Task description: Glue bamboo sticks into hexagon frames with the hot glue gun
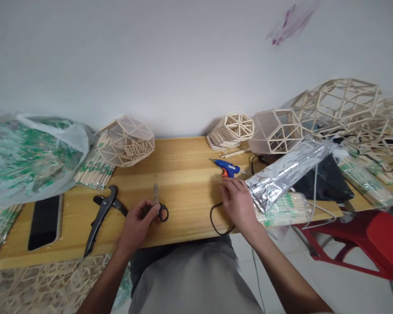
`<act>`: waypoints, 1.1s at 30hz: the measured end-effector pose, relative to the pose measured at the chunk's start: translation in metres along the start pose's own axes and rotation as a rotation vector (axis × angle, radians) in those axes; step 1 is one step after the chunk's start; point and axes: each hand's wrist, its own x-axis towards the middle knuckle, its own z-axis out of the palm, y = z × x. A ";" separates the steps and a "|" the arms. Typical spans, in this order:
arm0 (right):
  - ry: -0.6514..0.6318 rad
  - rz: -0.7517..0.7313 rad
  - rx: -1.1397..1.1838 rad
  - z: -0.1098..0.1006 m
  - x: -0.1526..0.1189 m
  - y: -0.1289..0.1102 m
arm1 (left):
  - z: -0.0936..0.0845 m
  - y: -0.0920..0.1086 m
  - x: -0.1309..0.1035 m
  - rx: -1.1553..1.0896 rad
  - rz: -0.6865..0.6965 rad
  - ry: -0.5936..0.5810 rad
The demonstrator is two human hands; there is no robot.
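My left hand (138, 223) has its fingers closed on small scissors (156, 198), whose blades point away from me and are slightly apart. To its left lie black cutters (101, 216). My right hand (238, 201) rests near the handle of a blue glue gun (227, 168) with an orange trigger; its fingers are curled, and whether they grip the gun or its cable is unclear. The gun's nozzle points left. Behind it stand a small stick frame (237, 126) and a panelled stick frame (278, 131).
A phone (45, 222) and a plastic bag of wrappers (36, 157) are at left, beside another stick frame (127, 141). Silver packaging (290, 172), stick packs (286, 210) and large lattices (343, 102) crowd the right. A red stool (363, 244) is below; a loose cable (212, 220) loops near the front edge.
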 end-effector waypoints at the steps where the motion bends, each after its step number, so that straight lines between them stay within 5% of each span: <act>1: -0.004 -0.015 -0.059 0.002 0.000 0.001 | 0.000 -0.002 0.000 0.001 -0.002 0.004; 10: -0.111 -0.051 -0.004 0.025 -0.017 0.003 | 0.006 -0.018 0.002 0.189 0.022 0.193; 26: -0.098 -0.210 0.204 0.033 -0.038 -0.026 | 0.002 -0.011 0.010 0.486 0.062 0.143; 33: -0.117 -0.194 0.424 0.029 -0.027 -0.020 | -0.005 -0.001 0.027 0.589 0.084 0.127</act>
